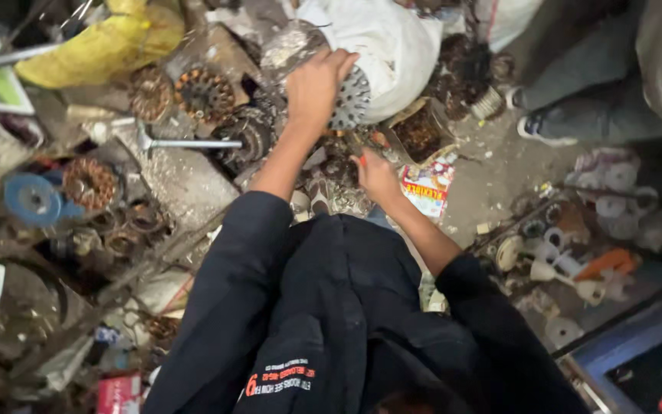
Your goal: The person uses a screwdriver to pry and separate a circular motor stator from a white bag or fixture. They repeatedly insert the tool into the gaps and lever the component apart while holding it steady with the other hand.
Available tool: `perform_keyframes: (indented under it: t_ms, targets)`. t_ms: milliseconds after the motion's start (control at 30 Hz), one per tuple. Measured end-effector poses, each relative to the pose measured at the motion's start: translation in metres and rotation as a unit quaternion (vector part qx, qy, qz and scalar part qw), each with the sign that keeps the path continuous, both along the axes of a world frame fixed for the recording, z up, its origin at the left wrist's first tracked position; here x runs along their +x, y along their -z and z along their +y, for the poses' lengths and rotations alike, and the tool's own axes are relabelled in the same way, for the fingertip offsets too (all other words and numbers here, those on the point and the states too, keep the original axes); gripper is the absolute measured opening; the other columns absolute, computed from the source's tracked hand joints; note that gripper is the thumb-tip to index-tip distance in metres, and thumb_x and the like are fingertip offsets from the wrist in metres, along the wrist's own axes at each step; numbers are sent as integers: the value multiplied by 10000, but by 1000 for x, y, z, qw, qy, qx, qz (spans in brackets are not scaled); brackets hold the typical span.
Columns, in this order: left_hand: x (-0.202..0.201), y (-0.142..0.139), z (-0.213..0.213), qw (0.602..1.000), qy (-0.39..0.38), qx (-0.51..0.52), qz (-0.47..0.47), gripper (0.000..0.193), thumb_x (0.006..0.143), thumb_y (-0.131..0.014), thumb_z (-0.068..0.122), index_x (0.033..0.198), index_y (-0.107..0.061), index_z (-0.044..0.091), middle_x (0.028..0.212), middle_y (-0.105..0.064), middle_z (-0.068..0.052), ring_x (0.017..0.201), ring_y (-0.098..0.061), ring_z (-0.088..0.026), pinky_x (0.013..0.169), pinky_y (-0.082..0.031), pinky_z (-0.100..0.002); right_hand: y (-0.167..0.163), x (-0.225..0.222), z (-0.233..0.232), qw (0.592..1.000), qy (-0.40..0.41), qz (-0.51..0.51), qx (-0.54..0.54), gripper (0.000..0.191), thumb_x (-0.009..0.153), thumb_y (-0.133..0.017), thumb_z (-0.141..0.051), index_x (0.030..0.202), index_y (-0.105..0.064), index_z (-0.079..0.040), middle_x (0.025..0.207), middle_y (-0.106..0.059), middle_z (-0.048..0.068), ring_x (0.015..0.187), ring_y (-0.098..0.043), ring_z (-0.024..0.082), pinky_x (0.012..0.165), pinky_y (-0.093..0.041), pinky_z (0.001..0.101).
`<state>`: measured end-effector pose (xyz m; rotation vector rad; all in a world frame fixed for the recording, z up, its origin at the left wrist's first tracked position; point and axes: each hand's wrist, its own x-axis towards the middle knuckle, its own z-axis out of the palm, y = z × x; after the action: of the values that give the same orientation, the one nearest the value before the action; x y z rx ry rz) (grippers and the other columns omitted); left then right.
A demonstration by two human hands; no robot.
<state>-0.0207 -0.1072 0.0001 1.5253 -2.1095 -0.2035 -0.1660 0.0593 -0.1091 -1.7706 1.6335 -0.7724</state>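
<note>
Dim, soft overhead light (edges slightly blurred).

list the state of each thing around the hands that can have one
left hand: grip closed on the round perforated metal disc, held up
right hand: low over the scrap pile, grip unclear
white cloth sack: full, slumped
copper-wound stator rings: lying flat
steel hammer: lying flat, untouched

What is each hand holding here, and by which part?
Left hand grips a round perforated metal disc by its edge. Right hand: cannot be told.
</note>
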Motion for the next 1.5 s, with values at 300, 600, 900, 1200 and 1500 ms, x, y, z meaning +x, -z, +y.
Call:
perform_keyframes:
  t_ms: [300, 600, 900, 1200, 1500]
  targets:
    - [1, -6, -9, 999, -17, 31, 3, 354, 985, -649, 461, 863, -733, 140, 794, -709, -109, 680, -700, -360, 566, -530, -481, 14, -5, 16, 992, 13, -86, -87, 367, 1001, -665, -259, 1257, -602, -5, 1086, -706, 255, 990, -694, 427, 852, -560, 477]
    - [0, -6, -14, 998, -34, 59, -5, 388, 976, -617, 487, 860, -740, 138, 783, -717, -138, 711, -705, -371, 612, -537, -502, 5, -14, 9, 991, -11, -88, 96, 246, 1027, -593, -254, 1159, -623, -48, 928, -725, 227, 878, -720, 431, 751, -555, 499]
    - [-5, -2, -7, 996, -54, 62, -23, 367, 978, -599, 493, 914, -749, 164, 833, -730, -141, 710, -712, -377, 584, -536, -520, 0, -20, 4, 997, -29, 39, -54, 289, 1020, -568, -216, 1251, -605, -48, 945, -717, 258, 799, -687, 456, 678, -533, 547]
    - [-1, 0, -12, 994, -75, 72, -24, 371, 986, -591, 507, 956, -757, 177, 887, -743, -126, 712, -713, -365, 592, -544, -507, 15, -28, -20, 995, -60, 1, -80, 230, 1037, -628, -219, 1205, -639, -62, 974, -729, 232, 842, -720, 406, 725, -567, 487]
    - [-7, -9, -5, 993, -84, 72, -39, 362, 972, -599, 495, 904, -754, 175, 878, -742, -118, 735, -703, -381, 611, -533, -518, 9, -48, -21, 989, -108, 68, 79, 223, 1046, -631, -264, 1175, -676, -88, 913, -725, 231, 816, -700, 427, 723, -546, 515]
